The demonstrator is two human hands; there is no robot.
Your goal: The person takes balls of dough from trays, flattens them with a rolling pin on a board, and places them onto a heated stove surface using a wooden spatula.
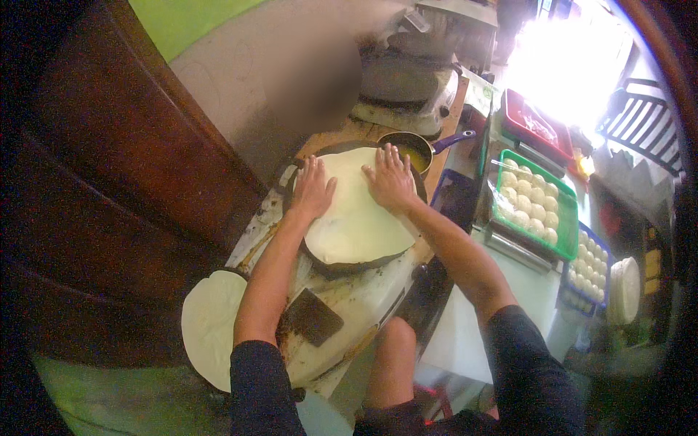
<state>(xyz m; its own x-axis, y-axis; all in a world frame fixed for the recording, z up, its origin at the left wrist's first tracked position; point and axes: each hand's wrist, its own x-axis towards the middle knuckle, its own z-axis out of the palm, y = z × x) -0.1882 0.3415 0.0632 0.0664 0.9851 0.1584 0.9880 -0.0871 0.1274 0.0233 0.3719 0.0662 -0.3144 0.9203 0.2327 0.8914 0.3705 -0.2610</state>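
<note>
A thin flat sheet of dough (pixel 354 218) covers most of a round dark griddle (pixel 349 268) on a stained stove top. My left hand (pixel 314 188) lies palm down on the sheet's upper left edge, fingers slightly spread. Flat on its upper right part rests my right hand (pixel 390 179), fingers and thumb apart. Beside my left forearm, a second thin dough sheet (pixel 210 321) lies on another round pan, partly hidden by the arm. A saucepan (pixel 420 147) with yellow liquid and a purple handle stands just beyond my right hand.
On the right, a green tray (pixel 570 218) holds many dough balls under clear film; a blue crate (pixel 586 267) with more lies beyond. A red tray (pixel 510 109) is farther up. Another appliance with a dark plate (pixel 401 79) stands ahead. A dark square plate (pixel 313 316) lies on the near stove top.
</note>
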